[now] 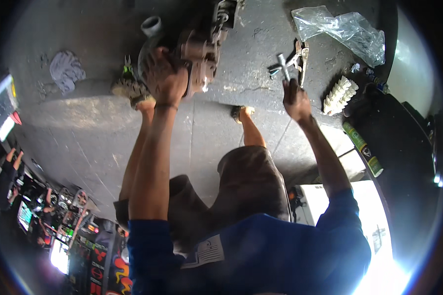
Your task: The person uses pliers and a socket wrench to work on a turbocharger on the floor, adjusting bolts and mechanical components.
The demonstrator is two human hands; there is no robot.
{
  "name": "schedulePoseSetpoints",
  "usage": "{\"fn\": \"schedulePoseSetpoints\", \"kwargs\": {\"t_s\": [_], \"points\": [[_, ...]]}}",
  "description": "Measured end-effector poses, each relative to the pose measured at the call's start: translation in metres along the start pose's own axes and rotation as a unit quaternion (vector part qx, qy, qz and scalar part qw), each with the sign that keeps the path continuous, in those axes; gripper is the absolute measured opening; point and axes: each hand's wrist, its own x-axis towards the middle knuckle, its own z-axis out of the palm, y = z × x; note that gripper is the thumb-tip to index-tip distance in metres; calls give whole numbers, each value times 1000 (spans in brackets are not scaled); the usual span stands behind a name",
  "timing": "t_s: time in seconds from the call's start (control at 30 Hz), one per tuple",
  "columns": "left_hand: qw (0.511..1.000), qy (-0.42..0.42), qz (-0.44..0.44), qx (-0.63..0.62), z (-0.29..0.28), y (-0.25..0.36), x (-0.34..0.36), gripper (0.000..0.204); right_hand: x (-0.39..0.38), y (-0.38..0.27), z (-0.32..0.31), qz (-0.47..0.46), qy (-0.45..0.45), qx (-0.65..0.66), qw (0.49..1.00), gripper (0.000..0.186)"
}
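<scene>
Metal casting assy (pixel 198 59) is set on floor (pixel 256 59) at approx. 11–12 o'clock; L hand (pixel 166 76) is laid on it, fingers spread. Cyl.-ended metal tool (pixel 283 64) is gripped in R hand (pixel 296 102), fingers curled, at 1 o'clock; locking pliers (pixel 304 59) are seen just beside, betw. 1 & 2.

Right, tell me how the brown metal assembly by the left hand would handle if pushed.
The brown metal assembly is likely heavy and stiff, given its bulky, cast-looking body. Its uneven outline might make it pivot rather than slide straight.
</scene>
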Motion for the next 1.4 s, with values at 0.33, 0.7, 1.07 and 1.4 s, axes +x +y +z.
{"fn": "schedulePoseSetpoints", "kwargs": {"t_s": [0.33,0.7,1.07,1.4], "points": [[980,-136,147,20,32,66,26,52,14,89,164,-109,-1,-14,994,27],[982,-95,134,-91,55,59,20,28,24,93,186,-87,-76,-58,992,45],[963,-62,253,64,63,68,19,35,34,114,225,-128,21,-29,991,39],[971,-195,119,-73,51,79,29,32,31,106,233,-157,62,46,985,42]]}}
